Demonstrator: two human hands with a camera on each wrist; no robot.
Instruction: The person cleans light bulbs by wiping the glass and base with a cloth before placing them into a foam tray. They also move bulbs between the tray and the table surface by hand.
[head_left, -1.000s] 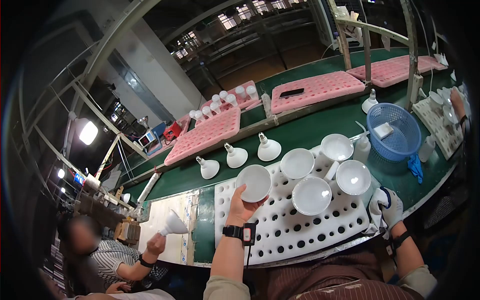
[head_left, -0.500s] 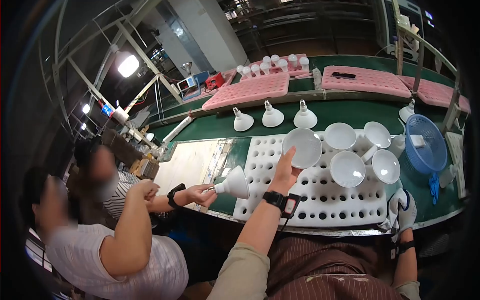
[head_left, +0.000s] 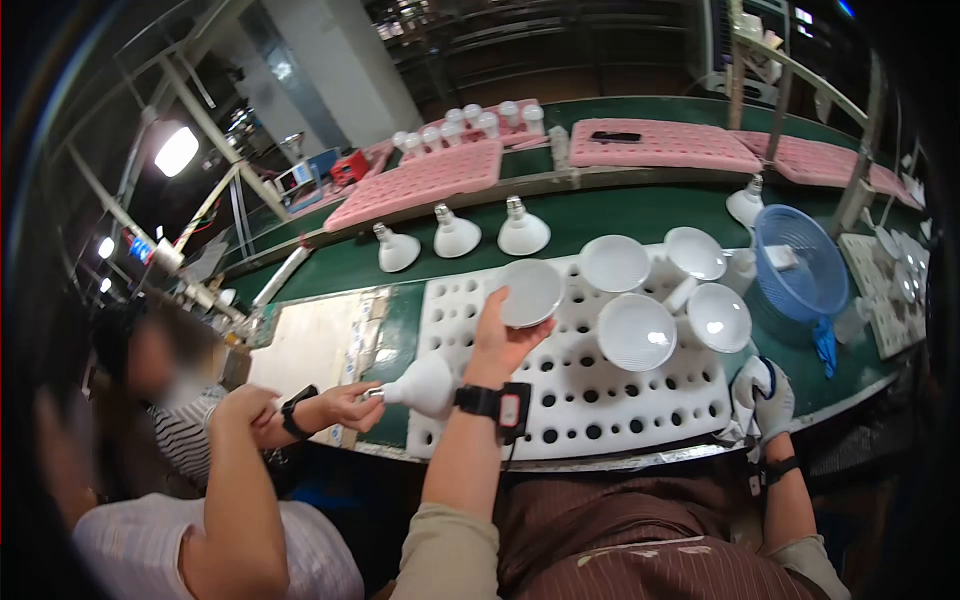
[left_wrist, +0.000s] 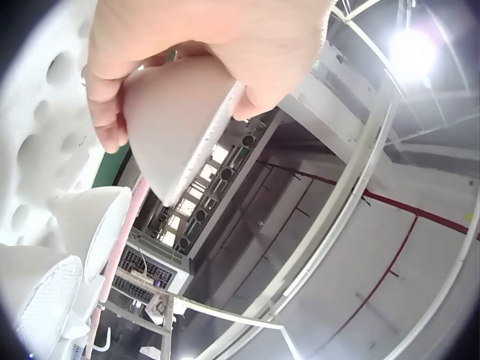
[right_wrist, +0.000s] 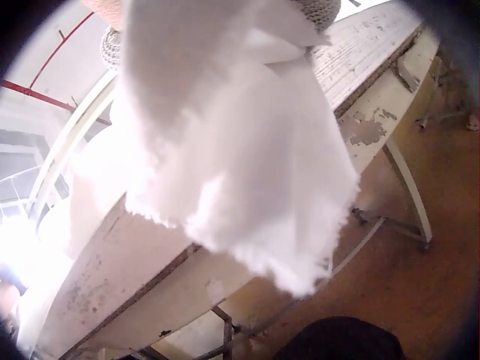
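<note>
My bare left hand (head_left: pixel 500 345) grips a white reflector bulb (head_left: pixel 533 293) by its side, its round lens facing up toward the head camera. In the left wrist view the fingers curl around the bulb's cone (left_wrist: pixel 176 112), and its base is hidden by the hand. Below it lies a white foam tray (head_left: pixel 640 442) full of holes, where several like bulbs (head_left: pixel 636 332) sit lens up. At the tray's right front corner my gloved right hand (head_left: pixel 775 398) holds a white cloth (right_wrist: pixel 247 172) with frayed edges.
Another person's hand (head_left: pixel 352 407) at left holds a bulb (head_left: pixel 425 385) over the tray's left edge. Three bulbs (head_left: pixel 457 234) stand base up behind. A blue basket (head_left: pixel 800 298), a bottle (head_left: pixel 738 270) and a blue crumpled item (head_left: pixel 825 347) lie right; pink foam trays (head_left: pixel 420 188) line the back.
The other person's bulb has come rightward to the tray's left edge. My left hand keeps its bulb, whose lens has tipped somewhat; my right hand keeps the cloth. The head view swung left, then partly back.
</note>
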